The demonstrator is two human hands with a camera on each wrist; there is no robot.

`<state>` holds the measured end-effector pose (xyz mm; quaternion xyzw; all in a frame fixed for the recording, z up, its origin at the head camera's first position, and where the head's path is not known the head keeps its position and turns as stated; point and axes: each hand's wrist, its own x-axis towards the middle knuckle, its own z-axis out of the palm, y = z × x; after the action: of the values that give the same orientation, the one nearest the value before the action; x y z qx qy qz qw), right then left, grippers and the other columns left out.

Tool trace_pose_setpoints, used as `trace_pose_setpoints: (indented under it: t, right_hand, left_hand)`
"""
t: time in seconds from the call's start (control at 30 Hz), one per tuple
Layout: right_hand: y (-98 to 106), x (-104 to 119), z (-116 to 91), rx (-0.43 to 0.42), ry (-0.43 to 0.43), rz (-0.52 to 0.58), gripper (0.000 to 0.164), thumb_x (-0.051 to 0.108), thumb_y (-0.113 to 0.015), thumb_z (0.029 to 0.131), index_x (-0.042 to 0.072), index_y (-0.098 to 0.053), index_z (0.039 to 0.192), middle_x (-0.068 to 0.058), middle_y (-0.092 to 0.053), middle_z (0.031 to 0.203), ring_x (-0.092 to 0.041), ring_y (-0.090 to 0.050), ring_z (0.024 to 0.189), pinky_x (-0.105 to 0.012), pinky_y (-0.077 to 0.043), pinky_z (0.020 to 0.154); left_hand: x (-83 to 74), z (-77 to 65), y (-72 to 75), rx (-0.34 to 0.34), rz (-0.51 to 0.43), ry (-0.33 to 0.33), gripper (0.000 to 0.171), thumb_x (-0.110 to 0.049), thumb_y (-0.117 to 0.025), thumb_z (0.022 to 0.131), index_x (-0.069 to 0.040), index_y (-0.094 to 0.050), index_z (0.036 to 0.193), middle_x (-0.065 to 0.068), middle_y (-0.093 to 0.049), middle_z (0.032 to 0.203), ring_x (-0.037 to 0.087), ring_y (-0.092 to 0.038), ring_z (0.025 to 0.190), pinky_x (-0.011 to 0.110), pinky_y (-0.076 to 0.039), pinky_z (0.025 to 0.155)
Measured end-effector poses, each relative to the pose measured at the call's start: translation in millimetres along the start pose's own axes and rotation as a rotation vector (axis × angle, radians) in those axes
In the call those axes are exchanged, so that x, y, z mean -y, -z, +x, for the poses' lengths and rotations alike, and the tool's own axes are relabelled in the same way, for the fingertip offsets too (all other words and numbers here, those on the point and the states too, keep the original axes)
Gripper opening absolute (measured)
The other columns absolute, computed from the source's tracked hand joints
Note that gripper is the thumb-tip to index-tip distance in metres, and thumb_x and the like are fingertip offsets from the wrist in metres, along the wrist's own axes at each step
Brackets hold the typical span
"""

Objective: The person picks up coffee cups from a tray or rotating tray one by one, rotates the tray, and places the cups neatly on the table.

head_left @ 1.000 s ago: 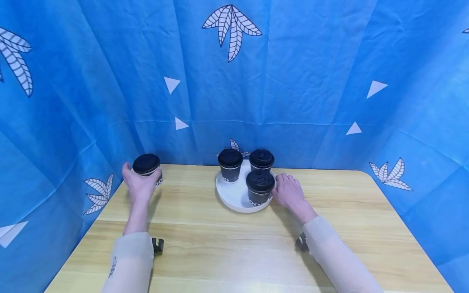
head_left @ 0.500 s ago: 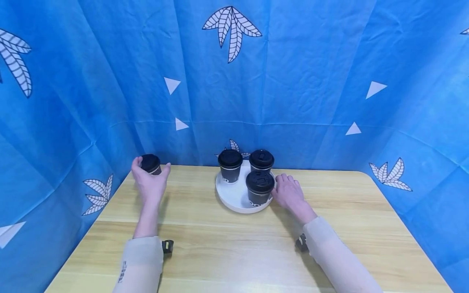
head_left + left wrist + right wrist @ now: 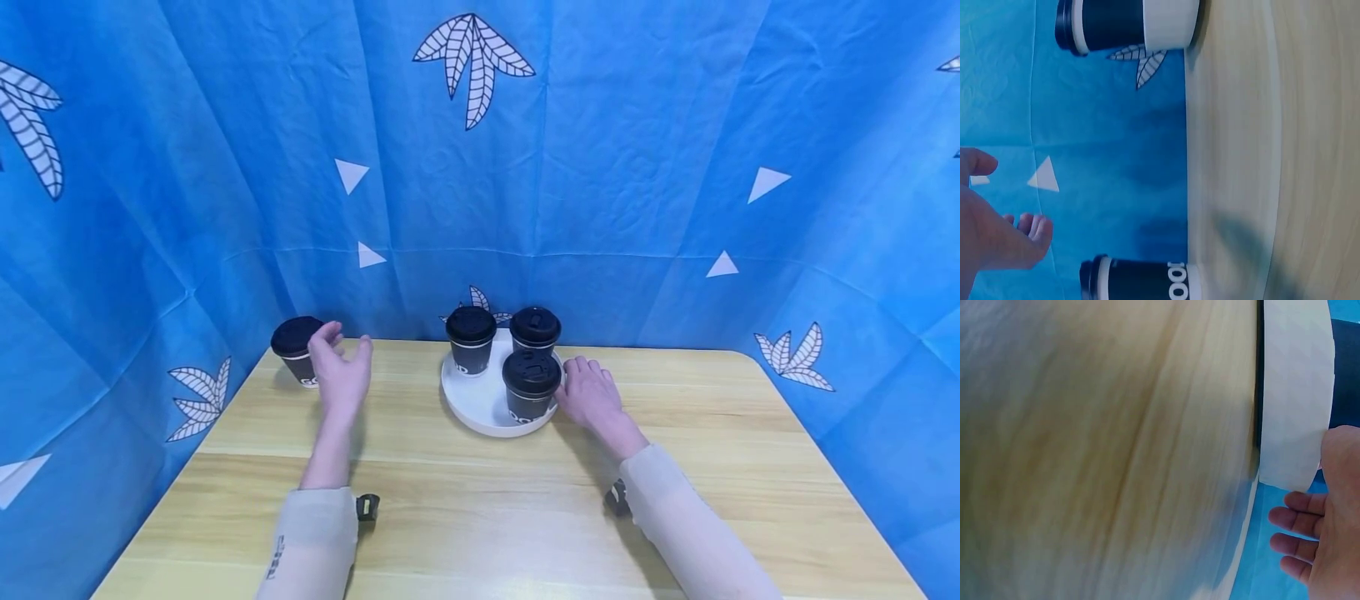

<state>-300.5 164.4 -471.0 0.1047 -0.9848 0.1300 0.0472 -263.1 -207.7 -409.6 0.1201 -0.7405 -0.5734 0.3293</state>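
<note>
A black lidded paper coffee cup (image 3: pixel 297 354) stands upright at the table's back left. Just right of it, apart from it, my left hand (image 3: pixel 341 375) is raised with its fingers loosely bent and nothing in them; the left wrist view shows this hand (image 3: pixel 997 231) between two cups. The round white tray (image 3: pixel 478 410) at the back middle bears a left cup (image 3: pixel 471 342), a back cup (image 3: pixel 536 327) and a front cup (image 3: pixel 529 385), all lidded. My right hand (image 3: pixel 592 400) holds the tray's right rim, thumb at the rim and fingers outside its wall (image 3: pixel 1294 394).
The pale wooden table (image 3: pixel 465 517) ends at a blue curtain (image 3: pixel 630 200) with leaf and triangle prints, which also closes off both sides. Dark wrist devices show beside the left sleeve (image 3: pixel 311 542) and right sleeve (image 3: pixel 690 517).
My left hand has let go of the left cup and moved right, away from it, leaving the cup upright on the table. My right hand and the tray have stayed put.
</note>
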Motion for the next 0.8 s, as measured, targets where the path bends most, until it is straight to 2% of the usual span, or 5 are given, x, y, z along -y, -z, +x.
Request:
trace_pose_setpoints:
  t: [0.13,0.5,0.8]
  right_hand:
    - [-1.2,-0.4,-0.4,-0.003,-0.002,0.005,0.047,0.037,-0.054,0.102,-0.002,-0.056,0.13,-0.018,-0.057,0.126,-0.037,-0.05,0.118,-0.052,-0.044,0.1]
    - [-1.5,-0.3,-0.5,-0.003,-0.002,0.009,0.048,0.037,-0.054,0.103,-0.002,-0.056,0.13,-0.018,-0.057,0.125,-0.038,-0.05,0.117,-0.053,-0.044,0.099]
    - [-1.9,-0.6,0.4,-0.007,0.008,0.008,0.049,0.039,-0.054,0.103,-0.002,-0.057,0.129,-0.018,-0.058,0.127,-0.038,-0.051,0.118,-0.053,-0.045,0.099]
  left_hand:
    - [-0.5,-7.8,-11.7,0.071,0.006,-0.014,0.054,-0.009,-0.067,0.092,0.006,-0.044,0.14,0.021,-0.049,0.139,0.036,-0.052,0.126,0.045,-0.044,0.104]
    - [1.4,-25.7,-37.7,0.271,0.064,0.059,0.059,-0.016,-0.067,0.094,0.001,-0.04,0.145,0.017,-0.049,0.138,0.033,-0.053,0.12,0.044,-0.049,0.096]
    - [10.0,-36.6,-57.3,0.388,0.157,0.09,0.059,-0.018,-0.067,0.095,0.003,-0.041,0.143,0.018,-0.05,0.134,0.034,-0.054,0.118,0.047,-0.049,0.101]
